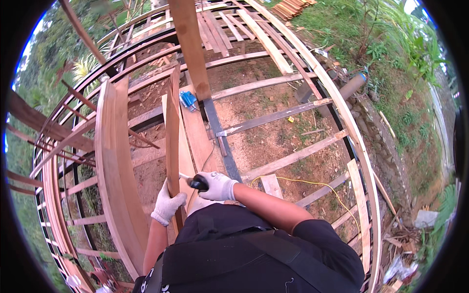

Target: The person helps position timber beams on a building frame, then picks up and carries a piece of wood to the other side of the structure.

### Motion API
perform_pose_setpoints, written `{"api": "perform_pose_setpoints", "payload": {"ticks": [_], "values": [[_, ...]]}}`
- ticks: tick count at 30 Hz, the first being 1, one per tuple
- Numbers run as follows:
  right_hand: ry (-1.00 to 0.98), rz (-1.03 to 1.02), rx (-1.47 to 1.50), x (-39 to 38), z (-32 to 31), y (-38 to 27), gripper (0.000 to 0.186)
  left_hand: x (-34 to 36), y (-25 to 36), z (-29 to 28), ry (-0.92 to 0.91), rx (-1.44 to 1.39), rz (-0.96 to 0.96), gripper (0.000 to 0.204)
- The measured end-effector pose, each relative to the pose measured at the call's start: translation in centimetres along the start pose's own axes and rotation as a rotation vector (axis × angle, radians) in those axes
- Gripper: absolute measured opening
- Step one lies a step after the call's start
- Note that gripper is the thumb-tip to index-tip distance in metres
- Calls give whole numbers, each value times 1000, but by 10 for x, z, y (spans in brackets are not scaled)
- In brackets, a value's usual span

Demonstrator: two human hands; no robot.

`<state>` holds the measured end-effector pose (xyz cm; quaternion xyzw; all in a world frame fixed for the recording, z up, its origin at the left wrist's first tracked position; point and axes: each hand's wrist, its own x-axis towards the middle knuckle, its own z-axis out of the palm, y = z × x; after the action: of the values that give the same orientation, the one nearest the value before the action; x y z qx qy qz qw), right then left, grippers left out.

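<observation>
The left hand (167,205), in a white work glove, is closed around the lower part of a narrow reddish plank (172,141) that stands nearly upright on its edge, rising away from the person toward the frame ahead. Just beside it, the gloved right hand (218,186) is wrapped around the black handle of a tool (198,182), whose tip points left and meets the plank's right face just above the left hand. A yellow cord (312,183) runs off to the right from near the right forearm. Left of the plank, wider boards (115,161) lean on edge. Beyond it, a blue power tool (187,100) lies on a flat board (198,136) over the metal floor frame (229,161) and bare soil.
</observation>
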<state>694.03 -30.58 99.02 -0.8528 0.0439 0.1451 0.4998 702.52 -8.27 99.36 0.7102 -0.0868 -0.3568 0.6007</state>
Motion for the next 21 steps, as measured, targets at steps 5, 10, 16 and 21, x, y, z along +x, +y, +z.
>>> {"api": "perform_pose_setpoints", "payload": {"ticks": [5,10,16,21], "values": [[-20,-55,165,91,-29,-43,50,70,65,-42,-122,35,-23,60],[17,-30,473,163,-35,-52,45,146,59,-98,-209,-50,-53,70],[-8,-115,378,256,-63,-48,51,231,90,-133,-222,94,-4,46],[-3,-165,410,325,-99,-32,55,310,102,-161,-177,-29,2,41]]}}
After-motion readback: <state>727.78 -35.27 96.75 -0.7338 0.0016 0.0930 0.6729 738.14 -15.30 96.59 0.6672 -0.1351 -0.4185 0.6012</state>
